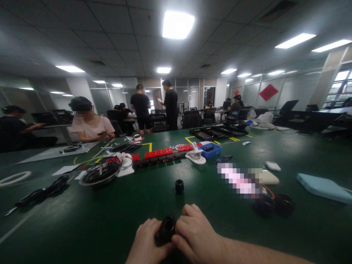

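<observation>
Close to me at the bottom of the view, a black cylindrical part [166, 228] with a round hole in its top stands tilted between my hands. My left hand [147, 238] is closed around its left side. The fingers of my right hand [195, 230] are curled and press on its right side near the top. Its lower end is hidden by my hands. Just beyond them, a small black ribbed collar-like piece [179, 186] rests on the green table [115, 216], apart from both hands.
A metal bowl with black cables [100, 174] and a black cable bundle [45, 190] lie left. Red boxes [158, 153], a white clamp [195, 154] and a blue bin [210, 149] stand ahead. Black round items [275, 205] and a light-blue case [323, 187] lie right. A person [89, 126] sits opposite.
</observation>
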A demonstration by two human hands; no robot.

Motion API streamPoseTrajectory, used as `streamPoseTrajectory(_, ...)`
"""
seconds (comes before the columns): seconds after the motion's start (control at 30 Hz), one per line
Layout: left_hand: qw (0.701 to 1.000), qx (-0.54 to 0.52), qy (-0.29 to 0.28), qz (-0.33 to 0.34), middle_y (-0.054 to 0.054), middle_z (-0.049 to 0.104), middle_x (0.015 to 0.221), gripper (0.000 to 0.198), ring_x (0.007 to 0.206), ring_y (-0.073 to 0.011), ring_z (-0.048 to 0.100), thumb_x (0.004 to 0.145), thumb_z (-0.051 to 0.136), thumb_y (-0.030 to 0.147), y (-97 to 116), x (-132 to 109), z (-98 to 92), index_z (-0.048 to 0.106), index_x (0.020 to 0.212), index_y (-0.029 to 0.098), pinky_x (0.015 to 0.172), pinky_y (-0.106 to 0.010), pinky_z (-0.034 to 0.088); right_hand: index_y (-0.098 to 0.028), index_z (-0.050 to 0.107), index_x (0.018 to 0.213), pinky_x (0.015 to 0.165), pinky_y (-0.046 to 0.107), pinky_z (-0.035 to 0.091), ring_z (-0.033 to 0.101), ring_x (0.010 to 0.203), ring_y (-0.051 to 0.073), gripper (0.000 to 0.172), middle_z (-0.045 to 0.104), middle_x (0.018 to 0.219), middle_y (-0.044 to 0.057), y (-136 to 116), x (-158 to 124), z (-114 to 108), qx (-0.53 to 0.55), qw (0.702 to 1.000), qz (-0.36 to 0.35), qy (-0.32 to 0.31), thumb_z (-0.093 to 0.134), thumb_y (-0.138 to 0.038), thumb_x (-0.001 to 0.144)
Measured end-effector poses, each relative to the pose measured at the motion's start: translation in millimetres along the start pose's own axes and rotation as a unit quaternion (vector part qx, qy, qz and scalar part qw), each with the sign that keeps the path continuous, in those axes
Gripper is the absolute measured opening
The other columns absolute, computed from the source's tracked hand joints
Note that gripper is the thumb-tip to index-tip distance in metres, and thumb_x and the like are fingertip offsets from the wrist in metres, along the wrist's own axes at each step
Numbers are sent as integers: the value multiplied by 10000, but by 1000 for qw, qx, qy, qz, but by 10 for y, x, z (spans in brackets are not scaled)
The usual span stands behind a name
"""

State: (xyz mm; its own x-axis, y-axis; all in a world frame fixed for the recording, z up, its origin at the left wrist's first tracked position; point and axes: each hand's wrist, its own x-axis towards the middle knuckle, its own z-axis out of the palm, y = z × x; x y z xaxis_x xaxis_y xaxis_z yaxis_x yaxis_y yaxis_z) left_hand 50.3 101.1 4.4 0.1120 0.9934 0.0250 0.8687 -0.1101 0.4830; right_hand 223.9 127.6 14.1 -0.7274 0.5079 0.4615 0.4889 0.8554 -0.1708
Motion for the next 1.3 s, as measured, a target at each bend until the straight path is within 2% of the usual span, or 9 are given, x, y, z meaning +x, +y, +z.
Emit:
streamPoseTrajectory(0.2, 1000, -4, -3, 4, -7, 587, 748, 319, 745, -189, 523, 677, 574, 503, 17, -16, -14, 573, 702, 185, 674, -276, 355, -170, 465, 691, 658, 330, 278, 382, 700, 161, 203, 524, 674, 17, 0, 17, -40, -6, 1000, 31, -2, 424, -328, 812)
streamPoseTrajectory(0.43, 1000, 0, -10, -5, 2, 583, 755, 288, 744, -184, 519, 648, 613, 468, 11, -1, -8, 575, 705, 188, 676, -273, 351, -172, 489, 744, 693, 338, 302, 398, 757, 178, 221, 530, 750, 21, -18, 28, -77, -12, 996, 78, -35, 462, -381, 812)
streamPoseTrajectory(0.9, 1000, 14, -18, 2, 0, 588, 775, 215, 768, -187, 513, 670, 587, 405, 48, -25, -10, 594, 712, 195, 721, -285, 336, -178, 500, 791, 703, 342, 312, 409, 774, 187, 213, 536, 817, 25, -92, 73, -83, 13, 992, 116, -48, 506, -391, 807)
streamPoseTrajectory(1.0, 999, 28, -18, 4, -5, 590, 774, 179, 764, -185, 516, 671, 577, 371, 62, -28, -14, 599, 706, 197, 731, -286, 334, -178, 505, 800, 709, 341, 317, 416, 784, 186, 225, 539, 828, 22, -107, 79, -74, 18, 991, 122, -58, 527, -402, 796)
streamPoseTrajectory(1.17, 999, 36, -24, 17, -2, 583, 766, 119, 755, -178, 510, 637, 579, 296, 24, -16, 28, 595, 697, 195, 716, -279, 336, -174, 521, 803, 722, 346, 323, 427, 803, 195, 358, 539, 851, 25, -119, 103, -89, 19, 987, 137, -84, 607, -506, 698)
streamPoseTrajectory(1.3, 999, 42, -24, 14, -3, 583, 764, 106, 763, -180, 509, 599, 581, 236, -1, -5, 66, 595, 694, 192, 735, -286, 337, -175, 541, 800, 725, 341, 326, 429, 815, 200, 357, 535, 868, 35, -122, 114, -112, 34, 985, 141, -87, 606, -510, 696)
